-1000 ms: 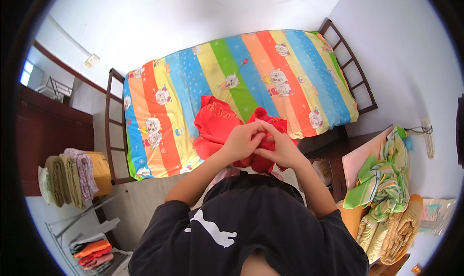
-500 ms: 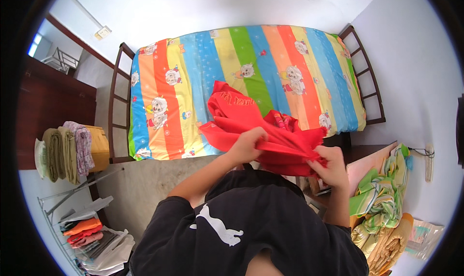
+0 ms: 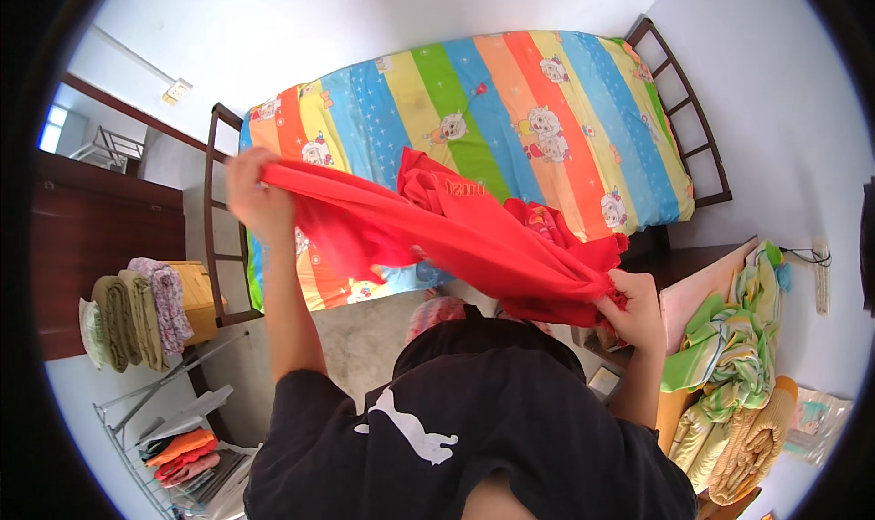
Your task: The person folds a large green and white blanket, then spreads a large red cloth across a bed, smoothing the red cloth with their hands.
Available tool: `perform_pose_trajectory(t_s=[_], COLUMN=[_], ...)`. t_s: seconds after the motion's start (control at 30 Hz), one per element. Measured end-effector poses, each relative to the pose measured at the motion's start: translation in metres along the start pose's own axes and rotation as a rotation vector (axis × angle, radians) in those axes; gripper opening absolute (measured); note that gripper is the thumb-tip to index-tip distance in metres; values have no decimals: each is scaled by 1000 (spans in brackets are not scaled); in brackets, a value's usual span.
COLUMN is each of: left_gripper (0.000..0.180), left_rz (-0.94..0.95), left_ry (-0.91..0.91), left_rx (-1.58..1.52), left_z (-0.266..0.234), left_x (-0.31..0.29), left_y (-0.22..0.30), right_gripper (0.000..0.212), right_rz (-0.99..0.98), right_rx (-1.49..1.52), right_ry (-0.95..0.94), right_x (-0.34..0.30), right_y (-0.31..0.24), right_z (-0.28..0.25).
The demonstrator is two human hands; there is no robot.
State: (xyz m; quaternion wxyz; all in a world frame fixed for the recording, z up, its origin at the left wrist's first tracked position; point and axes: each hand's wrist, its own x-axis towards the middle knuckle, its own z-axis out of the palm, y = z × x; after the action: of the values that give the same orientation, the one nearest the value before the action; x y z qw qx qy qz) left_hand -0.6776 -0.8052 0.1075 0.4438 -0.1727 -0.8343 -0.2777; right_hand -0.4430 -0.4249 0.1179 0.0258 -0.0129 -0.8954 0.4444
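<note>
A red cloth (image 3: 474,237) with stitched lettering and a frayed or fringed edge near its right end stretches slantwise between my two hands. My left hand (image 3: 260,192), slightly blurred, is raised at the left and closed on one corner. Lower down at the right, my right hand (image 3: 635,310) pinches the other end by the fringe. The middle of the cloth hangs in loose folds in front of the bed's near edge. Part of it has a pink and red pattern. Behind it lies the bed (image 3: 492,82), covered with a striped, cartoon-printed sheet.
Dark metal rails (image 3: 219,237) stand at both bed ends. At the left are folded blankets (image 3: 137,310) beside a wooden box (image 3: 196,292), and a rack with stacked clothes (image 3: 187,452). Rumpled green bedding (image 3: 729,338) and a rolled yellow quilt (image 3: 756,438) lie at the right.
My left hand has swung up and out to the left, drawing the bunched cloth into a long stretch. My right hand keeps its hold at nearly the same place. The view has tilted slightly.
</note>
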Motion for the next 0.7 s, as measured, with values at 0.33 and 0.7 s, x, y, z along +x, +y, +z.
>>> perform_pose_trajectory(t_s=[0.33,0.7], left_gripper=[21,27], left_rz=[87,-107], left_ry=[-872,-1215], left_rx=[29,-1022], left_z=[120,177], left_x=[-70,-221], left_y=[51,156], right_gripper=[13,35], right_rz=[58,-57], right_rx=[34,-123], right_ry=[94,-24], right_x=[-37,-52], right_y=[6,-13], right_z=[-18,-15])
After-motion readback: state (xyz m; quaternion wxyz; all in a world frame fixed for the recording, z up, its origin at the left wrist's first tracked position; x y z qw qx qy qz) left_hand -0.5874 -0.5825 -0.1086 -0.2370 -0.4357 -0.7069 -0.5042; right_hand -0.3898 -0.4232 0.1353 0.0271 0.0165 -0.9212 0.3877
